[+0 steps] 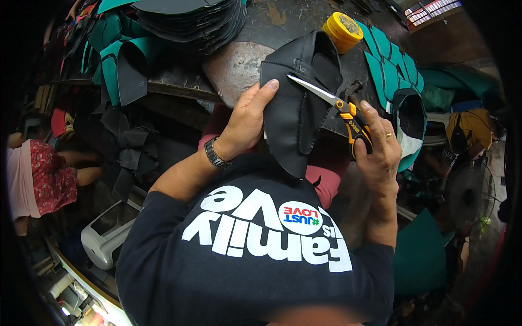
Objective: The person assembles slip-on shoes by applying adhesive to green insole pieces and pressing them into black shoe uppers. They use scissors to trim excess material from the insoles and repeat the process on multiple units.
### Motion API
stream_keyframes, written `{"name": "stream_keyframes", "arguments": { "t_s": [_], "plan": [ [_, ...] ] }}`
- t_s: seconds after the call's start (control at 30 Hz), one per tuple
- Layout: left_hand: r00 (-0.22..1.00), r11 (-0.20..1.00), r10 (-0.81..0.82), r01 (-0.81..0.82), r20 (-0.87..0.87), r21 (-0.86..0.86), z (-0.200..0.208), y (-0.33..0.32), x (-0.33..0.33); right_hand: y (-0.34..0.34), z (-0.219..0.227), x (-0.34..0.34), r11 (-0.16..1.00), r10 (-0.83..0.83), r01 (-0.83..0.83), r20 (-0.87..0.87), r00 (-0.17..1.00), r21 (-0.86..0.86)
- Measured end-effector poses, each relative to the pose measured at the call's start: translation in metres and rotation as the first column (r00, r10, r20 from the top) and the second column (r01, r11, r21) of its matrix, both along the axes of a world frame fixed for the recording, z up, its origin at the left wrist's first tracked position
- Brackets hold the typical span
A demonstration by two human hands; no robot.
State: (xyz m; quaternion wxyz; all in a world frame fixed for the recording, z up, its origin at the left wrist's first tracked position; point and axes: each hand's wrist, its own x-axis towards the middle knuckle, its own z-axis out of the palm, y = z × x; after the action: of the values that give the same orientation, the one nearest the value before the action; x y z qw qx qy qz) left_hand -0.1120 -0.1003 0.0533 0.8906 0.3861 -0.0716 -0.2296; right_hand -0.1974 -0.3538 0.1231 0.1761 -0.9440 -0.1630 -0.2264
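Note:
A black stitched leather piece, shaped like a shoe upper point(285, 117), is held up in front of my chest. My left hand point(250, 117) grips its left edge, thumb on top and the other fingers hidden behind. In my right hand point(380, 149) is a pair of scissors point(348, 115) with orange and black handles. Their blades look closed together and point up and left across the upper's face. From this angle, whether the tip touches the leather is unclear. A pale grey-brown slab point(234, 68) lies at the table edge behind my left hand.
On the dark worktable point(274, 19) stand a stack of black cut pieces point(190, 24) and a yellow round tub point(342, 31). Green pieces point(389, 60) lie at right, others point(111, 60) at left. Other people sit at both sides; a fan point(470, 190) stands right.

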Motion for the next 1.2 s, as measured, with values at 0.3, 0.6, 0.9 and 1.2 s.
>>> {"name": "stream_keyframes", "arguments": {
  "t_s": [0.3, 0.6, 0.9, 1.2],
  "plan": [
    [0.999, 1.000, 0.008, -0.009, 0.032, 0.010, -0.001, 0.002, 0.000, 0.006, 0.004, -0.001, 0.997, 0.006, -0.005, -0.014, 1.000, 0.082],
    [0.972, 0.956, 0.104, -0.156, 0.209, 0.250, 0.040, 0.023, 0.007, 0.003, -0.012, -0.017, 0.920, 0.023, 0.028, -0.127, 0.992, 0.390],
    [0.261, 0.194, -0.747, -0.794, 0.611, 0.577, 0.037, 0.006, 0.029, 0.000, -0.028, -0.008, 0.604, -0.074, 0.134, -0.112, 0.991, 0.785],
    [0.534, 0.417, -0.432, -0.597, 0.727, 0.685, -0.019, 0.015, 0.053, 0.009, -0.056, -0.015, 0.897, -0.193, 0.311, -0.353, 0.915, 0.315]
  ]
}}
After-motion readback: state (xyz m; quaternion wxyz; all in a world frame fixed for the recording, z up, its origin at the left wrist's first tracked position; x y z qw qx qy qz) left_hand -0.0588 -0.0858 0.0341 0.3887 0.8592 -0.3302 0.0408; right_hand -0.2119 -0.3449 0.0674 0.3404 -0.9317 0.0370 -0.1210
